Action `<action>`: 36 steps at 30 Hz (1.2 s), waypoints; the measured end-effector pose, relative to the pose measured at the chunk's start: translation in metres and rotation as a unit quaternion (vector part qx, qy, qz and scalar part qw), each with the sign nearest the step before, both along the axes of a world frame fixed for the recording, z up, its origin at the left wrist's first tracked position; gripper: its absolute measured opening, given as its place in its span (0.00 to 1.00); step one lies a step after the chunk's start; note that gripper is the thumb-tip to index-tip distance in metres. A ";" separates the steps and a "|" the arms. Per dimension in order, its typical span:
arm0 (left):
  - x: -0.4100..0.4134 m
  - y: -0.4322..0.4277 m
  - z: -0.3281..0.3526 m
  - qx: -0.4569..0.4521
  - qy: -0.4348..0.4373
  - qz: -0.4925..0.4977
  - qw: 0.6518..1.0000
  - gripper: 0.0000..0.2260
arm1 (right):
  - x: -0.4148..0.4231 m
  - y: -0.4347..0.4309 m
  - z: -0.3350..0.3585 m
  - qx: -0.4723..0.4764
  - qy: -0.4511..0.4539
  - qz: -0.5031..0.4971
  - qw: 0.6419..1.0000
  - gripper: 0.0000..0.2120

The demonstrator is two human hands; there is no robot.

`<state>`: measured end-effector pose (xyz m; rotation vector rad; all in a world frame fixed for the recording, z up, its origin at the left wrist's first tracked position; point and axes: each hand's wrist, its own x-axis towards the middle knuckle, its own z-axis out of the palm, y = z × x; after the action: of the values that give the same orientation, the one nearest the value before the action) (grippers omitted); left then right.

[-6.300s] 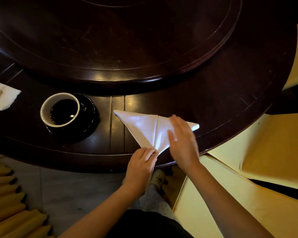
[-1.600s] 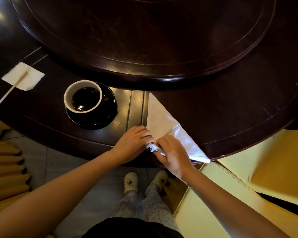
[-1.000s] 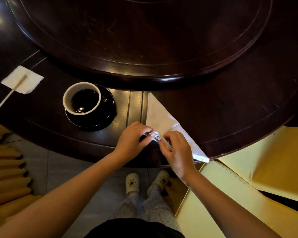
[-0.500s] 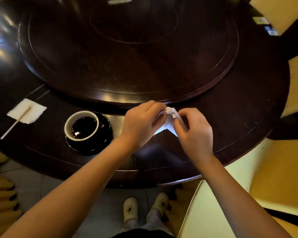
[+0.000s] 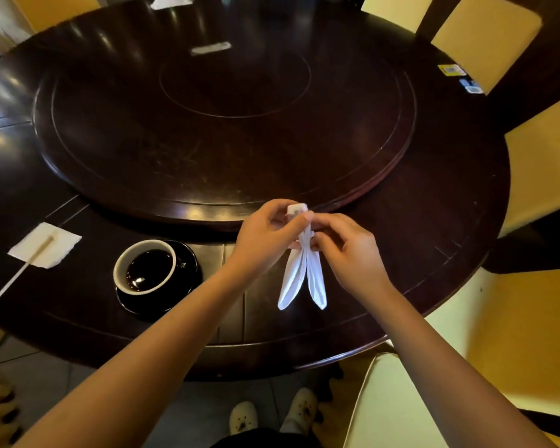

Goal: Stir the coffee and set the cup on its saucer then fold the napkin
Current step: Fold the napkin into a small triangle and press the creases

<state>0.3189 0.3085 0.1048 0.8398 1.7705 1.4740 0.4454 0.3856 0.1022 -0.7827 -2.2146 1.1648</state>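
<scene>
The napkin [image 5: 301, 270] is held up over the table [image 5: 434, 240]. The left hand [image 5: 265, 240] and the right hand [image 5: 346, 250] both pinch its top, and two white tails hang down. The cup [image 5: 144, 265] sits on its saucer [image 5: 188, 270] nearby.

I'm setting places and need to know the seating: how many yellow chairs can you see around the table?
5, perhaps more out of view: one far left, one far right, one at the right edge, one near right, one at the person's right.
</scene>
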 end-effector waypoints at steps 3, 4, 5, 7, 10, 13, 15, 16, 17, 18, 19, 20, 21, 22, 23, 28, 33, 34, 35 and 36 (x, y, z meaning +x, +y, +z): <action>0.004 0.001 -0.004 -0.032 0.050 0.030 0.998 0.08 | 0.003 0.000 -0.007 0.021 0.014 0.036 0.999 0.16; 0.005 0.002 -0.006 -0.036 0.041 0.045 0.997 0.07 | 0.004 0.001 -0.011 0.007 0.021 0.036 0.999 0.15; 0.006 0.002 -0.006 -0.035 0.018 0.053 0.998 0.07 | 0.006 0.002 -0.016 -0.016 0.023 0.018 0.999 0.14; 0.006 0.001 -0.003 -0.009 -0.042 0.041 0.998 0.07 | 0.013 0.011 -0.034 -0.085 -0.010 -0.072 0.994 0.12; 0.001 -0.001 0.001 0.053 -0.160 -0.003 0.986 0.07 | 0.028 0.025 -0.064 -0.378 -0.050 -0.101 0.919 0.20; -0.005 -0.007 -0.008 0.101 -0.294 0.013 0.950 0.08 | 0.040 0.023 -0.084 -0.611 0.098 -0.018 0.785 0.21; -0.009 -0.014 -0.026 0.103 -0.337 0.056 0.934 0.08 | 0.041 0.023 -0.088 -0.636 0.141 0.002 0.758 0.22; -0.010 -0.021 -0.037 0.091 -0.339 0.080 0.933 0.08 | 0.041 0.024 -0.090 -0.635 0.133 0.004 0.761 0.23; -0.012 -0.028 -0.051 0.069 -0.330 0.104 0.936 0.07 | 0.040 0.025 -0.092 -0.631 0.112 0.003 0.767 0.22; -0.012 -0.037 -0.065 0.041 -0.315 0.129 0.939 0.06 | 0.038 0.027 -0.095 -0.620 0.080 -0.003 0.781 0.20; -0.013 -0.046 -0.079 0.006 -0.294 0.153 0.943 0.06 | 0.036 0.029 -0.098 -0.596 0.036 -0.008 0.802 0.18; -0.013 -0.056 -0.094 -0.039 -0.262 0.171 0.949 0.06 | 0.035 0.030 -0.102 -0.560 -0.022 -0.012 0.828 0.16; -0.012 -0.066 -0.108 -0.101 -0.199 0.178 0.958 0.06 | 0.034 0.030 -0.108 -0.515 -0.088 -0.011 0.853 0.15; -0.012 -0.075 -0.120 -0.172 -0.116 0.172 0.963 0.06 | 0.033 0.029 -0.114 -0.467 -0.148 -0.007 0.872 0.14; -0.011 -0.083 -0.129 -0.231 -0.039 0.156 0.960 0.05 | 0.032 0.027 -0.120 -0.419 -0.194 -0.008 0.887 0.12; -0.009 -0.091 -0.136 -0.262 0.095 0.110 0.954 0.11 | 0.031 0.020 -0.137 -0.191 -0.255 -0.033 0.947 0.07; -0.011 -0.090 -0.134 -0.250 0.158 0.085 0.951 0.11 | 0.032 0.017 -0.139 -0.162 -0.211 -0.011 0.964 0.07; -0.012 -0.091 -0.135 -0.251 0.162 0.084 0.951 0.11 | 0.033 0.018 -0.140 -0.164 -0.211 -0.004 0.964 0.07; -0.013 -0.091 -0.136 -0.253 0.170 0.084 0.949 0.11 | 0.034 0.018 -0.140 -0.166 -0.211 0.004 0.963 0.06; -0.014 -0.092 -0.137 -0.255 0.180 0.085 0.946 0.11 | 0.036 0.017 -0.140 -0.160 -0.211 0.015 0.964 0.06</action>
<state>0.3052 0.2167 -0.0318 0.7237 2.4067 0.9149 0.4815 0.4028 -0.0381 -1.2316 -2.4058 1.5103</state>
